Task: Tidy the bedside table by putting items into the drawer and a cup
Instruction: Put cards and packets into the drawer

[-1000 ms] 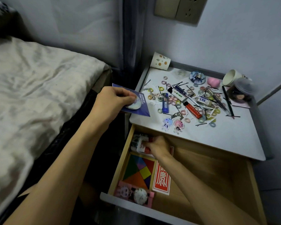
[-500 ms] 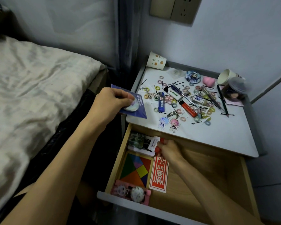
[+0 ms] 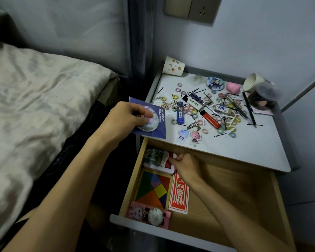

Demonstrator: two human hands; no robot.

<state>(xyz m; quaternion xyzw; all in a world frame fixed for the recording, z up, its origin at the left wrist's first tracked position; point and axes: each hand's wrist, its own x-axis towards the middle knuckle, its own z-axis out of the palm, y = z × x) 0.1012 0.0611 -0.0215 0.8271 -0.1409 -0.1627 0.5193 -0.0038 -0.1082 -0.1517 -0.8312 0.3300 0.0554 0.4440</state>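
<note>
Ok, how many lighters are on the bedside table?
3: blue lighter leftmost, white lighter back-right of it, red lighter farther right. Others may be buried.

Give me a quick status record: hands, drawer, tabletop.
left hand: holds blue badge card at the left edge of the tabletop
right hand: in the drawer, pinching red-and-white pack at back left
drawer: open; holds tangram puzzle, red paper packet, pink hair-clip card
tabletop: hair ties, bobby pins, blue lighter, red lighter, two keychain figures not yet cleared
paper cup: back left corner of tabletop
</note>
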